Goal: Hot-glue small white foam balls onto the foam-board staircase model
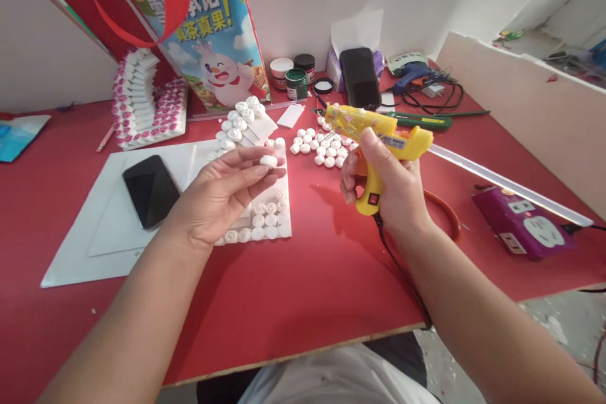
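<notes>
Yellow plastic glue gun (367, 120), pointing leftward, long axis crosswise, is gripped by curled right hand (400, 192), round white piece (269, 161) pinched by left hand (227, 192).

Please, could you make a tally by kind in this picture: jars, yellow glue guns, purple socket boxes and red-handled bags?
Jars: 3
Yellow glue gun: 1, in the right hand
Purple socket box: 1
Red-handled bag: 1
Total: 6
</notes>
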Motion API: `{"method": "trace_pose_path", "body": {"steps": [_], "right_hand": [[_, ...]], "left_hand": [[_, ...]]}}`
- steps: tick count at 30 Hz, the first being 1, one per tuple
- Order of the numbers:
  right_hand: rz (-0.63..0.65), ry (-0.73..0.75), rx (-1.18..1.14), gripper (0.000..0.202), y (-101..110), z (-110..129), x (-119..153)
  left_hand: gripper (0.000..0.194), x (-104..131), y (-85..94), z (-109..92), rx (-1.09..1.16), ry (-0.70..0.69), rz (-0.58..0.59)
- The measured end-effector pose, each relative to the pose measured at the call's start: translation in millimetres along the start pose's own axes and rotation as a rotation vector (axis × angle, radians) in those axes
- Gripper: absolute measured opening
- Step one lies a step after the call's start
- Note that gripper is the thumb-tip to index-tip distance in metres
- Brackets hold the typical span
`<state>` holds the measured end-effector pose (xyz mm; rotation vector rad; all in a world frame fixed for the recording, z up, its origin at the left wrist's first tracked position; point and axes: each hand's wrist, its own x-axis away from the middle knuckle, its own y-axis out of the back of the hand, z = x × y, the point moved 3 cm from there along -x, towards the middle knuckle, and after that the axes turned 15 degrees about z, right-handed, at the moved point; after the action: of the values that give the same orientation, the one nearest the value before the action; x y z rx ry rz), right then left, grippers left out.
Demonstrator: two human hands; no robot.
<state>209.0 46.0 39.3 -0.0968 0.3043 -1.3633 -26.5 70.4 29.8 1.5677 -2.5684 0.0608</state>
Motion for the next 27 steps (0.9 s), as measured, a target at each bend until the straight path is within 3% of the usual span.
{"method": "trace_pose_path", "body": {"steps": [5, 11, 15, 17, 20, 27], "right_hand": [[0.043, -0.066, 0.033, 0.043, -3.1, -8.3, 0.1], [0.135, -0.133, 0.031, 0.047, -4.4, -13.7, 0.2], [0.275, -0.189, 0.005, 0.047, -9.1, -15.0, 2.9], [0.325, -0.184, -0.020, 0.042, -11.9, -14.4, 4.4], [0.333, -0.152, -0.051, 0.036, -13.6, -12.4, 5.3], [0.401, -0.192, -0.002, 0.041, -15.9, -9.3, 4.3]], "left_hand": [[0.032, 6.7, 10.3, 16.0, 0.151, 0.008, -0.056], [0.021, 9.8, 2.8, 10.8, 0.389, -0.082, -0.097], [0.033, 13.8, -2.2, 8.7, 0.397, -0.093, -0.041], [0.029, 14.5, -3.0, 8.9, 0.386, -0.095, -0.025], [0.022, 14.3, -2.8, 10.1, 0.389, -0.103, -0.060], [0.029, 10.5, -3.5, 11.9, 0.402, -0.143, -0.131]]}}
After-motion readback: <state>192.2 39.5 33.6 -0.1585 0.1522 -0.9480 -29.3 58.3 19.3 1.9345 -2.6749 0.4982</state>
